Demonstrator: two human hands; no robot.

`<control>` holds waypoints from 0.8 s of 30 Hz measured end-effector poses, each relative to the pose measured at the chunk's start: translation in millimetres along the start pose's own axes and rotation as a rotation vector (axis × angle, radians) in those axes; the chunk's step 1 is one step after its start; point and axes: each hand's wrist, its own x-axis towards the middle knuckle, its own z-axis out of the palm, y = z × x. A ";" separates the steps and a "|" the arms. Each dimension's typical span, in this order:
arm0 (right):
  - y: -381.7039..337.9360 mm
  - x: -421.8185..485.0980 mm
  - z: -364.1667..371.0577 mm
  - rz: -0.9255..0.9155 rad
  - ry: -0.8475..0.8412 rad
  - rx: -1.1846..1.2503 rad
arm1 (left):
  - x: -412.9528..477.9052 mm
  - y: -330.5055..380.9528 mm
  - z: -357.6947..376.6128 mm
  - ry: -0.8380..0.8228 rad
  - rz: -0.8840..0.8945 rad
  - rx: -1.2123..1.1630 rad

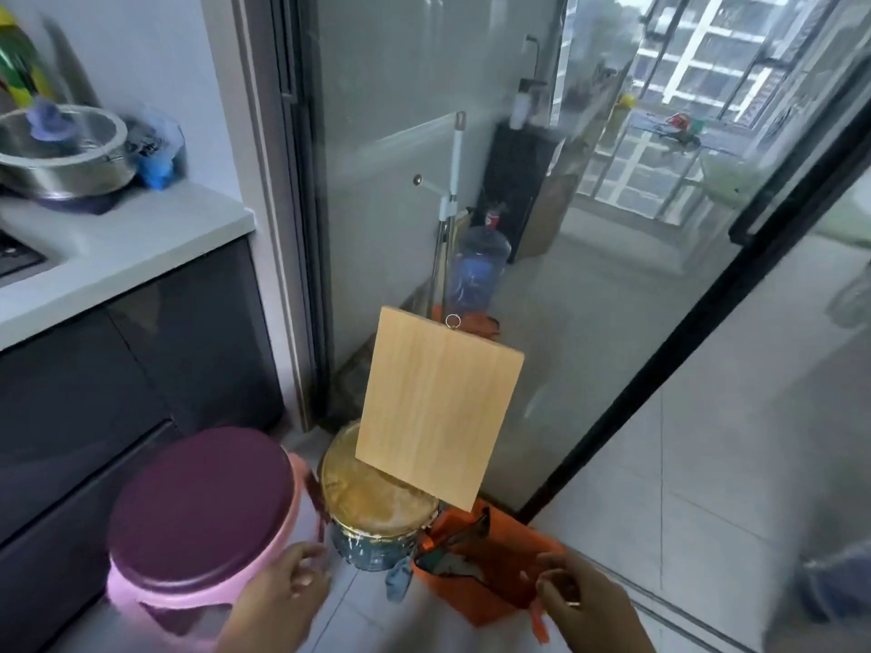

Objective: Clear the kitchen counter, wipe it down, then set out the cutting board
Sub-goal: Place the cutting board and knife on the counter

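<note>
Both hands hovered low and empty, fingers loosely spread: the left hand [287,589] beside a pink stool [198,525], the right hand [577,598] over an orange bag [499,558]. Just beyond, the wooden cutting board [438,405] stood tilted on a paint can [377,516], leaning against the glass door [589,275]. Farther left, the kitchen counter [132,247] held a steel pot [61,153].

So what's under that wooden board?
The wooden board stands tilted, its lower edge resting on a paint-spattered can, with an orange bag beside it. The board hides part of the can's lid and the floor behind.
</note>
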 end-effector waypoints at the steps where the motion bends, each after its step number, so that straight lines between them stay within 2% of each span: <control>1: -6.3 19.8 -8.9 -0.023 0.004 -0.044 | 13.3 10.0 1.4 0.001 0.003 0.001; 5: -38.2 103.1 -39.4 -0.133 0.004 -0.207 | 50.6 44.9 10.7 0.005 0.007 0.034; 8: -58.2 180.4 -50.8 -0.451 0.115 -0.507 | 67.8 64.4 23.0 0.043 -0.032 0.045; 12: -86.5 284.9 -43.8 -0.494 0.034 -0.538 | 70.7 85.3 45.2 0.183 -0.167 -0.022; 15: -97.6 333.8 -22.5 -0.591 0.030 -0.729 | 62.5 93.8 63.5 0.254 -0.270 -0.055; 17: -95.4 348.6 -8.4 -0.569 0.031 -0.771 | 56.9 97.6 73.0 0.248 -0.311 -0.034; 21: -93.3 358.4 10.3 -0.376 -0.011 -0.732 | 48.5 99.8 83.8 0.255 -0.343 -0.012; 24: -94.2 355.7 12.6 -0.392 -0.017 -0.660 | 41.0 98.6 87.2 0.301 -0.359 -0.010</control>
